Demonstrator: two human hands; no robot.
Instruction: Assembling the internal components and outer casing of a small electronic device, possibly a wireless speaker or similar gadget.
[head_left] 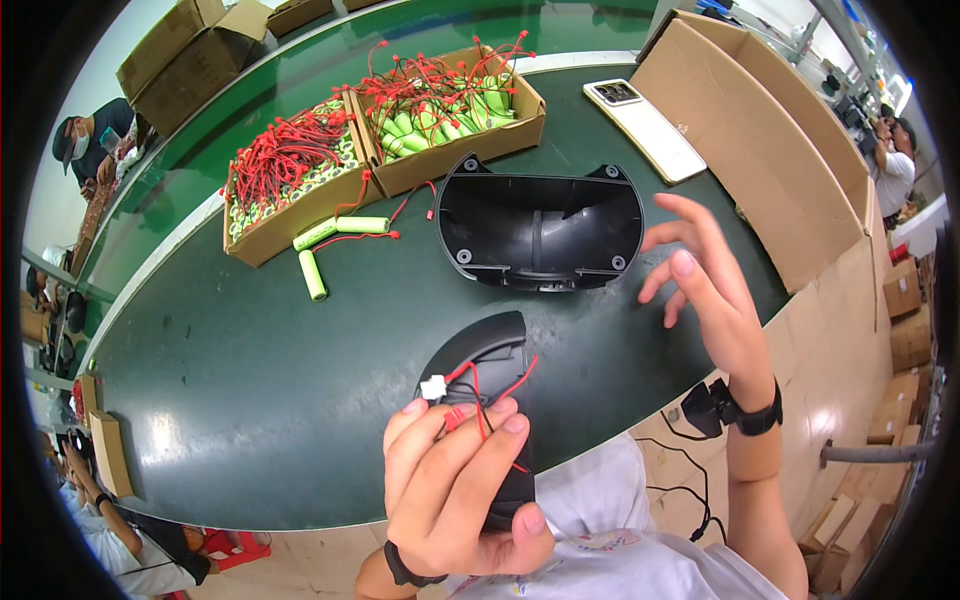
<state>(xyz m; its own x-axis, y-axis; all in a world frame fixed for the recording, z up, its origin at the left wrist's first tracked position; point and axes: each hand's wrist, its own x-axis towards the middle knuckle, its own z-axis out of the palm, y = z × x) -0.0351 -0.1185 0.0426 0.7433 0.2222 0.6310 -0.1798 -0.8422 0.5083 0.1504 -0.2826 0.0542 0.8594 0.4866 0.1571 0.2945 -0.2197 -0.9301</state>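
My left hand point(460, 480) grips a curved black plastic part point(480, 345) over the near edge of the table. Red and black wires with a white connector point(433, 387) and a red connector lie across that part, under and between my fingers. Farther off, a black plastic housing point(540, 225) rests on the table with its hollow side up and screw posts at its corners. Just right of it, my right hand point(700, 260) is raised with its fingers apart, holding nothing. Several green battery cells point(313, 275) with red leads lie loose left of the housing.
Two cardboard boxes, one of wired cells point(290, 160) and one of larger green cells point(440, 120), stand at the back. A white phone point(645, 130) lies by a large cardboard box point(760, 150) at the right. Other people point(95, 140) work along the sides.
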